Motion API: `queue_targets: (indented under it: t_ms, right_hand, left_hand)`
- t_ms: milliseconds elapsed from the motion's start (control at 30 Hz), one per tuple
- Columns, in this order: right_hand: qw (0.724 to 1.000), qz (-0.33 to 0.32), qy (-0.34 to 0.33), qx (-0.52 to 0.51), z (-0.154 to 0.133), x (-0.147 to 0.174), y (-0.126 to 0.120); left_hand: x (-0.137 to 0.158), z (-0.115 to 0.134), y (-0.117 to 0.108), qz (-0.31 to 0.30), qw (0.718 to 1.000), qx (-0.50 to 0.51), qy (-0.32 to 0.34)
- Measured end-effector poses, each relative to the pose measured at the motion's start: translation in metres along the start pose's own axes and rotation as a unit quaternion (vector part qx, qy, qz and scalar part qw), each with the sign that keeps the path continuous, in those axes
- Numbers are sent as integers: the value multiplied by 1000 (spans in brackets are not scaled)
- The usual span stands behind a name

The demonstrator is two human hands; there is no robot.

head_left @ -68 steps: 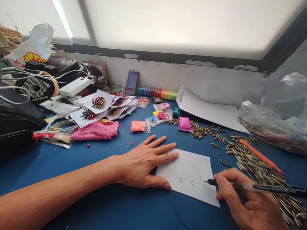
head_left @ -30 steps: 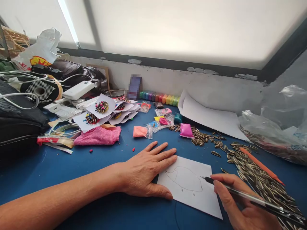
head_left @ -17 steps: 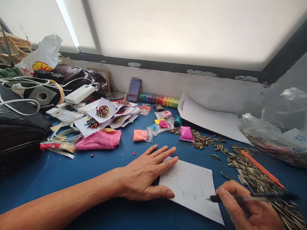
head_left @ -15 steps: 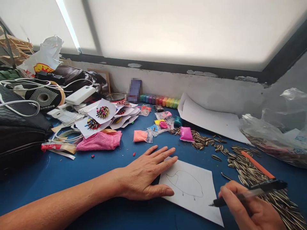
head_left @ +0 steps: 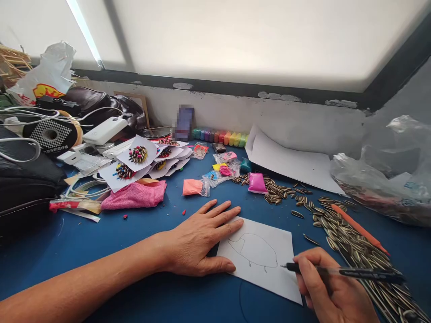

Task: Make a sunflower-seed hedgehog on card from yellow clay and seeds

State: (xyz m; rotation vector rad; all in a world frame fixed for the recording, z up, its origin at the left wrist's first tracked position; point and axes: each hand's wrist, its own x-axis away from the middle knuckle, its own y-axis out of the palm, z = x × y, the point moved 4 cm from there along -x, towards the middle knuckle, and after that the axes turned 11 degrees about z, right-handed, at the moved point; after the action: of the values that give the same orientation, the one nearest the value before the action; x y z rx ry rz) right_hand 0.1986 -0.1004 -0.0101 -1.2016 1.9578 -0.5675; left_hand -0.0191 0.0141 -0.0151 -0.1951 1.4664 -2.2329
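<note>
A white sheet of paper (head_left: 259, 285) lies on the blue table, bearing a pen-drawn animal outline with a pointed snout and short legs. My left hand (head_left: 205, 240) is spread flat, its fingers and thumb resting over the sheet's left edge. In my right hand (head_left: 330, 282) is a black pen (head_left: 357, 272), pinched between thumb and fingers. The pen's tip points left, close to the rear end of the outline; whether it touches the paper I cannot tell. Striped sunflower seeds (head_left: 363, 251) are heaped beside and beyond my right hand.
An orange stick-like tool (head_left: 360, 229) lies on the seeds. Beyond the sheet are a magenta clay packet (head_left: 257, 183) and an orange one (head_left: 192, 186). A pink cloth (head_left: 134, 195), seed-decorated papers (head_left: 138, 154) and a black bag (head_left: 27, 188) crowd the left. A plastic bag (head_left: 387, 188) sits right.
My right hand has moved left and up over the sheet, bringing the pen tip near the outline's rear. My left hand stays flat on the paper. The whole view has shifted slightly.
</note>
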Motion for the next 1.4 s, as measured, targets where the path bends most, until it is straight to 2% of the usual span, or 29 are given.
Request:
queue_targets:
  t_ms: [400, 767, 933, 1400]
  right_hand:
    - [999, -12, -41, 18, 0, 2, 1]
    - [999, -23, -28, 28, 3, 0, 3]
    - [999, -34, -18, 23, 2, 2, 3]
    - [999, -23, -24, 17, 2, 2, 1]
  left_hand:
    - [0, 1, -1, 26, 999, 18, 10]
    - [-1, 0, 1, 13, 1000, 2, 6]
    - [0, 0, 1, 32, 999, 17, 11]
    - [0, 0, 2, 12, 1000, -3, 6]
